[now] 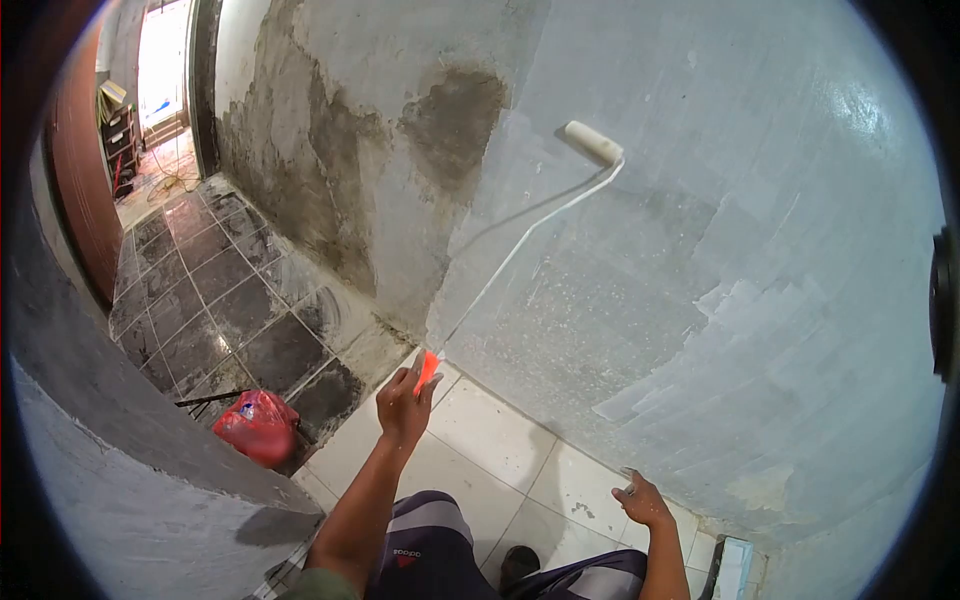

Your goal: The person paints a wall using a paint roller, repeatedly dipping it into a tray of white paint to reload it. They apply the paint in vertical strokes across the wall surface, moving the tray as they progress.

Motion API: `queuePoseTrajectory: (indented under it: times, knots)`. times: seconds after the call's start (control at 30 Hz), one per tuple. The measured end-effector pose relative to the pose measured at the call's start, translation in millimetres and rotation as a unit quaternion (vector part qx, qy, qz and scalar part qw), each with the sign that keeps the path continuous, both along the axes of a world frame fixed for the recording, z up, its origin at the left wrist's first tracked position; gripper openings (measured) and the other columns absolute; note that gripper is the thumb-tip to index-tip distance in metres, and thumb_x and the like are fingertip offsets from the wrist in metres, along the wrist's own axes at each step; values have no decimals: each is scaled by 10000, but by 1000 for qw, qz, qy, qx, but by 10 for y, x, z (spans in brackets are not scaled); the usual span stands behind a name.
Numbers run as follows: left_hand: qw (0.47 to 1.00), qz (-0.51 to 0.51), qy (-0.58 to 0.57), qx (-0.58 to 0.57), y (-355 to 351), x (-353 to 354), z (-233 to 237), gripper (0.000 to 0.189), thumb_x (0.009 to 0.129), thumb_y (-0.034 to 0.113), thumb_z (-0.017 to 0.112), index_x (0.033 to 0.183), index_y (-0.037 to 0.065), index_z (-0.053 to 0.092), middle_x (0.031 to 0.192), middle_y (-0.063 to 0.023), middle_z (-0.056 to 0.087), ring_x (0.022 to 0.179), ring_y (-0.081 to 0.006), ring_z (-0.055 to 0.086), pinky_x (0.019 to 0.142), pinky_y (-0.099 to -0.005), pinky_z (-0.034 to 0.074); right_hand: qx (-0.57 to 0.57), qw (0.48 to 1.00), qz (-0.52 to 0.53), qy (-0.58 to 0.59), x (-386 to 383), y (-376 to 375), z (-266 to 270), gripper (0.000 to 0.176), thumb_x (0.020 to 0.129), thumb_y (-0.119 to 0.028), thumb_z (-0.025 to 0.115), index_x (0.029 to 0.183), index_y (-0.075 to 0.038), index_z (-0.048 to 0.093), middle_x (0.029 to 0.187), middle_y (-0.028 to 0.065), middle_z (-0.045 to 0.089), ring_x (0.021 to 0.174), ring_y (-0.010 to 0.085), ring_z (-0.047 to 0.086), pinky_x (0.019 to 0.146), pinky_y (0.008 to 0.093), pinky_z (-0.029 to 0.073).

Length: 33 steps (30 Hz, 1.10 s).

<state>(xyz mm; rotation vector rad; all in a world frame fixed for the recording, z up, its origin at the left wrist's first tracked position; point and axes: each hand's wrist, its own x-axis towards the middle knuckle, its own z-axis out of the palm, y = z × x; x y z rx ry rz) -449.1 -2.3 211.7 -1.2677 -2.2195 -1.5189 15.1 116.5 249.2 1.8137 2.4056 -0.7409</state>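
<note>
My left hand (404, 400) is closed around the orange handle of a paint roller (527, 240). Its long, bent white rod reaches up and to the right across the wall. The pale roller sleeve (594, 143) is at the grey wall (620, 300), casting a shadow beside it; whether it touches cannot be made out. Low on the right, my right hand (644, 500) hangs near the foot of the wall, fingers partly spread and holding nothing visible.
A paint tray (735, 567) stands on the white tiles at lower right. Left of me, a red plastic bag (258, 428) lies on dark, dusty tiles (210, 270). Bare brown patches (455, 120) mark the wall. A bright doorway (163, 70) opens at far left.
</note>
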Motion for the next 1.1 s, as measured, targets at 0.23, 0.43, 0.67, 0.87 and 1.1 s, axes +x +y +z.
queuePoseTrajectory:
  times: [0.23,0.43,0.67,0.87,1.1]
  knots:
    - [999,-13,-12,-49,-412,283,-993,479,885,253,725,1316,74,618,753,-133,621,641,-318,621,569,-410,485,-51,998,-43,15,-16,-53,91,648,900,-336,677,1442,-65,449,1011,246,707,1022,379,674,907,422,507]
    - [998,-36,-28,-31,-593,345,-1132,485,894,250,714,1324,53,609,776,-139,636,658,-325,625,582,-414,491,-27,1000,-3,9,123,41,-67,684,893,-342,689,1438,-16,435,936,205,728,828,295,714,822,394,537]
    - [996,-57,-41,50,21,386,2,485,907,196,686,1344,15,578,800,-158,623,674,-353,617,599,-436,484,-46,999,6,20,-60,32,49,678,890,-370,683,1433,-32,457,964,226,715,985,361,677,906,413,507]
    - [980,-139,-87,108,-200,1022,238,535,902,87,646,1389,-59,478,898,-228,612,791,-401,623,678,-463,491,5,999,-18,27,179,-48,136,657,900,-359,677,1417,-15,460,952,219,715,925,352,687,872,414,515]
    - [960,-209,-182,50,61,1093,65,362,885,108,691,1138,-55,490,877,-264,633,767,-451,635,668,-473,496,120,986,-112,36,446,-370,504,574,895,-309,694,1340,9,522,981,252,703,809,394,683,758,436,524]
